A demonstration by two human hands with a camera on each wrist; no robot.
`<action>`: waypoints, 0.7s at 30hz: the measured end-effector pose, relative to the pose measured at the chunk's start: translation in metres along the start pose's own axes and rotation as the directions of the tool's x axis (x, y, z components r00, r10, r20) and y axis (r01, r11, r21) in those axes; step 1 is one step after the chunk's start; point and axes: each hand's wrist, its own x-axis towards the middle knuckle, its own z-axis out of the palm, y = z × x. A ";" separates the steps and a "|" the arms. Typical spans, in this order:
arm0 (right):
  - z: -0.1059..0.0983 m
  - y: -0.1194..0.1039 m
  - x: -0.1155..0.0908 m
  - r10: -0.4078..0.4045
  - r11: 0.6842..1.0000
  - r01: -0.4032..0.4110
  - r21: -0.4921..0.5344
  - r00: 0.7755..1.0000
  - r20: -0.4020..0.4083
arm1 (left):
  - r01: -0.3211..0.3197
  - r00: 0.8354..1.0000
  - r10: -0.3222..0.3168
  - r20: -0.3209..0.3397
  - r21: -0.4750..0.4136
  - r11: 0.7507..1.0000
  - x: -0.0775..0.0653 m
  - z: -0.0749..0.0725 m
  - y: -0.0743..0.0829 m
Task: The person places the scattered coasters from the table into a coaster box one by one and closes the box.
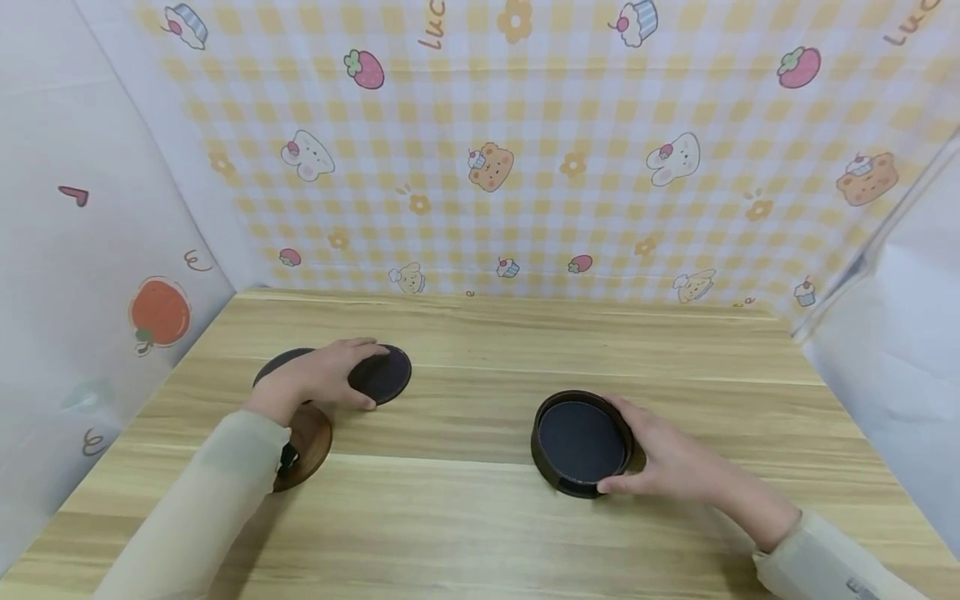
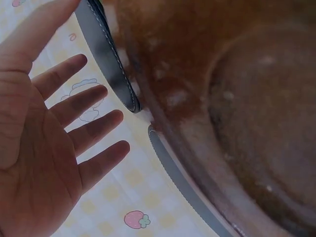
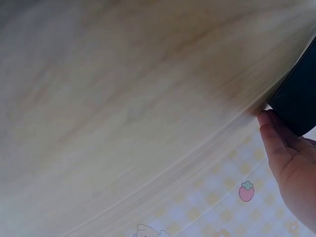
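Note:
My left hand reaches over the far side of a round wooden dish to a round black coaster on the table. Its thumb lies at the coaster's near edge and its fingers at the far edge. In the left wrist view the fingers are spread and fairly straight, with stitching along the coaster's rim. At the right, my right hand grips a round black coaster holder from its right side, thumb at the front. A black coaster lies inside the holder.
A second black coaster lies behind the wooden dish, partly hidden by my left hand. A small dark object shows by the dish beside my sleeve. The wood-grain table ends at a yellow checked cloth backdrop.

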 end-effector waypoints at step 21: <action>-0.001 -0.001 -0.001 0.005 1.000 -0.005 -0.011 1.000 -0.002 | 0.010 1.000 -0.011 0.020 0.054 0.999 0.008 0.000 0.011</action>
